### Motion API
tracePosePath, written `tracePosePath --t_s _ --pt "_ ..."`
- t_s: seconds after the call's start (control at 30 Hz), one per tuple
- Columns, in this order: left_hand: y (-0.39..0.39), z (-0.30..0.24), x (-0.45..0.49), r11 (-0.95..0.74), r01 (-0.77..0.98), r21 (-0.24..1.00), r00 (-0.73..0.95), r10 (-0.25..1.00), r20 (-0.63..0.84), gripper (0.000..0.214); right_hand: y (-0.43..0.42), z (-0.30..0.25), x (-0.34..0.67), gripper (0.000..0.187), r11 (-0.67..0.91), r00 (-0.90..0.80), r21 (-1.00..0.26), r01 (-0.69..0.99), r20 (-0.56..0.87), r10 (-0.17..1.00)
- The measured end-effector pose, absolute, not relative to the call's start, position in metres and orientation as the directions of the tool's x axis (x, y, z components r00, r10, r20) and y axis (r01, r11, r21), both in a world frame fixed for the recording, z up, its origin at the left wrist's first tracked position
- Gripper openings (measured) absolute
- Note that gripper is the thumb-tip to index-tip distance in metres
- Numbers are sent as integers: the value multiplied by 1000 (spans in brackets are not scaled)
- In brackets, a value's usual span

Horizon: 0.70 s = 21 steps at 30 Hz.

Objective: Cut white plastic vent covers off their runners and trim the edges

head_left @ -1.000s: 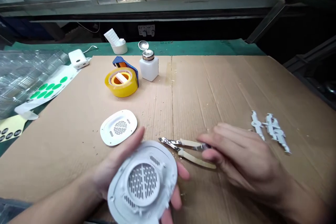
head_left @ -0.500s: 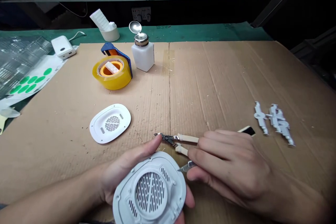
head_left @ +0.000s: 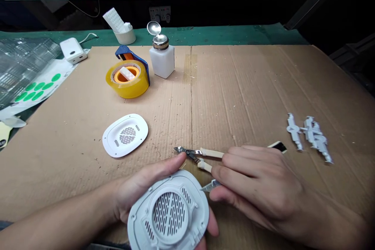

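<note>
My left hand (head_left: pixel 155 179) grips an oval white plastic cover (head_left: pixel 195 197) from below and the left side, its round slotted grille facing up. Closed around a craft knife (head_left: pixel 210 185), my right hand (head_left: pixel 258 183) hides most of the handle. The blade's tip is at the cover's upper right rim. Just beyond both hands lie side cutters (head_left: pixel 190 154) with pale handles, partly covered by my right fingers; I cannot tell if they are touched. A second white oval cover (head_left: pixel 125 136) rests on the cardboard to the left.
Grey plastic parts (head_left: pixel 316 136) lie at the right, and a black-and-beige piece (head_left: pixel 278 147) pokes out behind my right hand. Farther back stand a tape roll (head_left: pixel 129 86) on a blue dispenser and a white pump bottle (head_left: pixel 162 61). Clear plastic trays (head_left: pixel 23 66) sit at the left.
The whole scene has shifted slightly to the right in view. The cover and the knife at its rim keep almost the same positions relative to each other.
</note>
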<state>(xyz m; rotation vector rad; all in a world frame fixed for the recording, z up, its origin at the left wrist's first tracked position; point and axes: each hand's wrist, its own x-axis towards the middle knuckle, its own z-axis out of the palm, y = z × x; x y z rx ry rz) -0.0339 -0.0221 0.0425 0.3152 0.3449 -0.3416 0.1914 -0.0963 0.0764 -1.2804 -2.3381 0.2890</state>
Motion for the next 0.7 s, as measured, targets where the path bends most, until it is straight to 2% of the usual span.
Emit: tracePosePath --t_s 0.33,0.7 --pt "-24 45 -34 898 361 250 892 -255 -373 99 -98 72 188 37 543 -464 -380 749 285 839" --pt "-24 46 -34 904 361 229 889 -260 -376 90 -97 72 183 37 558 -464 -389 733 315 828"
